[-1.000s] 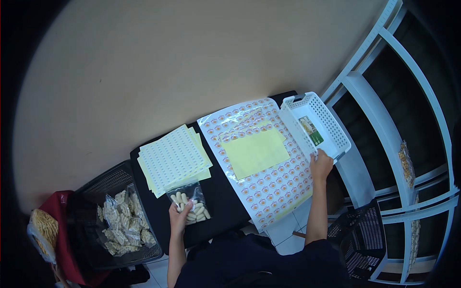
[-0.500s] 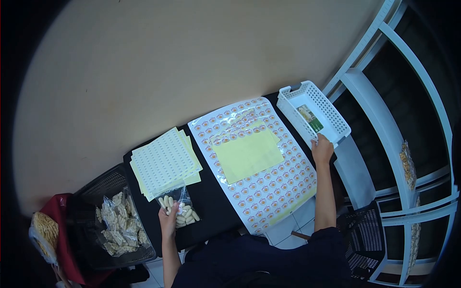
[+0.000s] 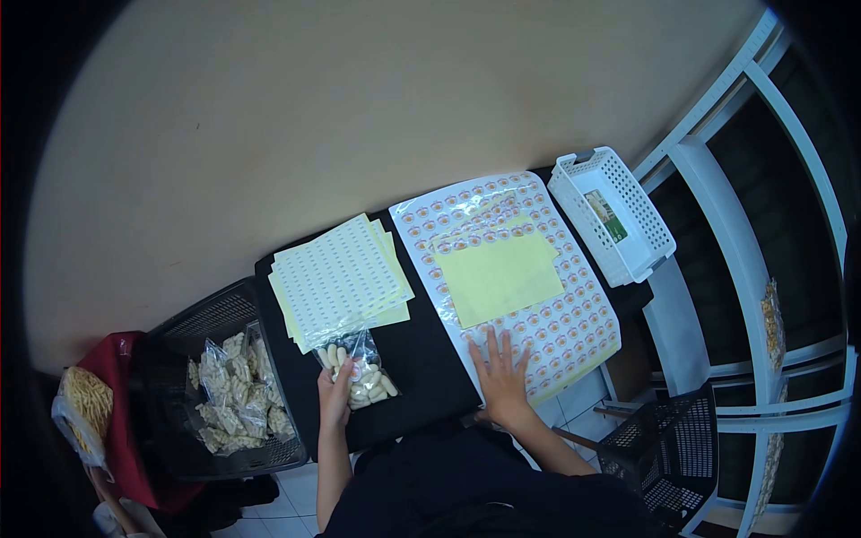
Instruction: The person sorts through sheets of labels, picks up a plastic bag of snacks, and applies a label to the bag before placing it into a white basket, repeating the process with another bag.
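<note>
My left hand [image 3: 334, 396] grips a clear plastic bag of pale oval pieces [image 3: 370, 384] at the front edge of the black-covered table. Just behind the bag lies a stack of label sheets with small blue print [image 3: 336, 278]. My right hand [image 3: 502, 381] rests with spread fingers on the near edge of a large sheet of round orange and pink stickers [image 3: 574, 332]. A plain yellow sheet [image 3: 498, 280] lies on top of that large sheet, beyond my right fingers.
A white basket [image 3: 628, 247] with a green packet inside stands at the back right. Left of the table, a black crate [image 3: 296, 448] holds bagged pale pieces. Another black crate [image 3: 691, 430] is low right. At far left, a person's hand is near a bag of yellowish sticks [image 3: 87, 408].
My right hand has let go of the white basket's edge and moved left onto the sticker sheet, fingers spread. My left hand still holds the bag. The view has shifted slightly.
</note>
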A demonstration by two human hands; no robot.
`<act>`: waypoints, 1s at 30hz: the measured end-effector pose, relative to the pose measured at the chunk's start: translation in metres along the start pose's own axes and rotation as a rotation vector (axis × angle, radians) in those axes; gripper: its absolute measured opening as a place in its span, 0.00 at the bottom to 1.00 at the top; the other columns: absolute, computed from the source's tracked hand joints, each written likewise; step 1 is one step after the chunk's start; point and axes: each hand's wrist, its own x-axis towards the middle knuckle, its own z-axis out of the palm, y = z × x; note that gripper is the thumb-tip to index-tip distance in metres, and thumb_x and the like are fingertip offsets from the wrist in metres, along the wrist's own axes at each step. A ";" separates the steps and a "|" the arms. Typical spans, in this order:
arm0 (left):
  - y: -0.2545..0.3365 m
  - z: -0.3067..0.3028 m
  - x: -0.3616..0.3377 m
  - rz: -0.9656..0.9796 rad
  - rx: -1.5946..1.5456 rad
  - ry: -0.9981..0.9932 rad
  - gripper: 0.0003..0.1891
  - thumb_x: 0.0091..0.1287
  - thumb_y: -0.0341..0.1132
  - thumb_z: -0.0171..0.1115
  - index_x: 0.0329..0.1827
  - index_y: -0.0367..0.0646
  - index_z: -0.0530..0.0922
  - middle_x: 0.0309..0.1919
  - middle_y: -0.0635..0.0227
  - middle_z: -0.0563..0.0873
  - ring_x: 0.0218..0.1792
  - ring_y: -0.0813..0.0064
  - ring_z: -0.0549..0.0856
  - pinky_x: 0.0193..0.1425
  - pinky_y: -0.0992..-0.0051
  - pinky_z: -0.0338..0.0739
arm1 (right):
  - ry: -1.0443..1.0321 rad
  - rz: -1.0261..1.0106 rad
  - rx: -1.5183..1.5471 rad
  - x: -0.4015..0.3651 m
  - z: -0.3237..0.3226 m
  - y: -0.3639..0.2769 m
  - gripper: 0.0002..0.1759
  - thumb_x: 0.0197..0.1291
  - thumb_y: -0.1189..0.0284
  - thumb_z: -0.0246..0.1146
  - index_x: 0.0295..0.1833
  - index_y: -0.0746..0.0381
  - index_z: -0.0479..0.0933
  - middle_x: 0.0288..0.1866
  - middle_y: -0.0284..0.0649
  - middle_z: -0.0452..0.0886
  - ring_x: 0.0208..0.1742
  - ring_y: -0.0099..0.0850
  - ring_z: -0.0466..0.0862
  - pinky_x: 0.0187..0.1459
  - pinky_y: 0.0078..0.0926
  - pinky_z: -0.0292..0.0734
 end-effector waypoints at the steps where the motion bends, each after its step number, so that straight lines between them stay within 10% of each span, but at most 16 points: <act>1: -0.002 -0.002 0.000 -0.004 -0.014 -0.013 0.12 0.64 0.36 0.56 0.43 0.35 0.74 0.34 0.65 0.81 0.34 0.79 0.81 0.39 0.79 0.77 | -0.003 0.004 0.000 -0.007 0.010 -0.002 0.63 0.25 0.60 0.75 0.69 0.57 0.46 0.70 0.54 0.39 0.69 0.55 0.46 0.60 0.66 0.41; 8: 0.006 -0.001 0.002 -0.013 -0.032 -0.131 0.13 0.63 0.36 0.56 0.44 0.35 0.73 0.37 0.63 0.81 0.37 0.77 0.81 0.42 0.78 0.76 | 0.366 0.007 0.415 -0.021 0.019 0.009 0.27 0.38 0.80 0.59 0.52 0.62 0.71 0.58 0.45 0.68 0.63 0.47 0.63 0.60 0.58 0.53; 13: 0.006 -0.003 0.004 -0.023 -0.057 -0.145 0.12 0.63 0.35 0.57 0.43 0.35 0.73 0.36 0.65 0.81 0.35 0.79 0.81 0.40 0.80 0.75 | 0.770 0.065 0.657 -0.017 -0.068 0.021 0.09 0.53 0.81 0.54 0.39 0.70 0.77 0.35 0.50 0.80 0.40 0.43 0.81 0.45 0.31 0.73; 18: 0.010 0.003 0.000 -0.011 -0.088 -0.183 0.12 0.62 0.35 0.59 0.43 0.34 0.74 0.36 0.66 0.81 0.35 0.81 0.80 0.40 0.82 0.74 | 0.909 0.085 0.636 -0.016 -0.110 0.017 0.09 0.54 0.81 0.54 0.39 0.71 0.77 0.36 0.51 0.80 0.38 0.41 0.81 0.44 0.28 0.73; 30: 0.041 0.030 0.007 0.109 -0.083 -0.141 0.12 0.63 0.33 0.57 0.44 0.33 0.73 0.36 0.60 0.83 0.36 0.78 0.82 0.42 0.80 0.75 | 0.657 -0.052 0.369 -0.001 0.027 -0.037 0.14 0.46 0.74 0.63 0.42 0.64 0.75 0.46 0.44 0.74 0.50 0.44 0.72 0.53 0.39 0.66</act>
